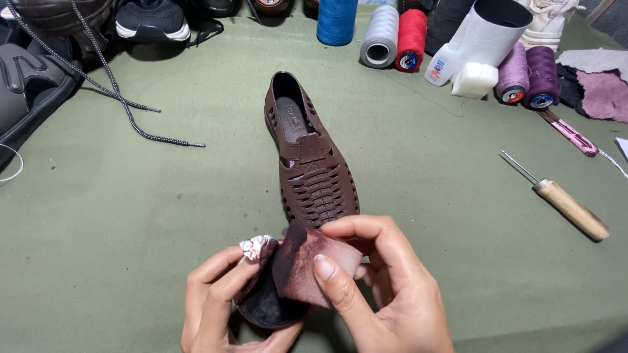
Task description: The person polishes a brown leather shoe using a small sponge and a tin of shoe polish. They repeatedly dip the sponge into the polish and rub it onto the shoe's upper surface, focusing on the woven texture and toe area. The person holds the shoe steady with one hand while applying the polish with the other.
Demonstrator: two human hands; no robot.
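Note:
A brown woven shoe (307,160) lies on the green cloth (131,209), toe toward me. Just in front of its toe, my left hand (216,304) cups a small round tin of dark polish (268,307) with crumpled foil at its rim. My right hand (386,294) pinches a pale sponge piece (314,261) stained dark brown, holding it against the tin's top. The two hands touch each other around the tin.
Thread spools (399,36) in blue, grey, red and purple stand along the far edge beside a white bottle (481,42). A wooden-handled awl (566,202) and a pink tool (570,134) lie at right. Black shoes (154,19) and laces (111,85) sit at left.

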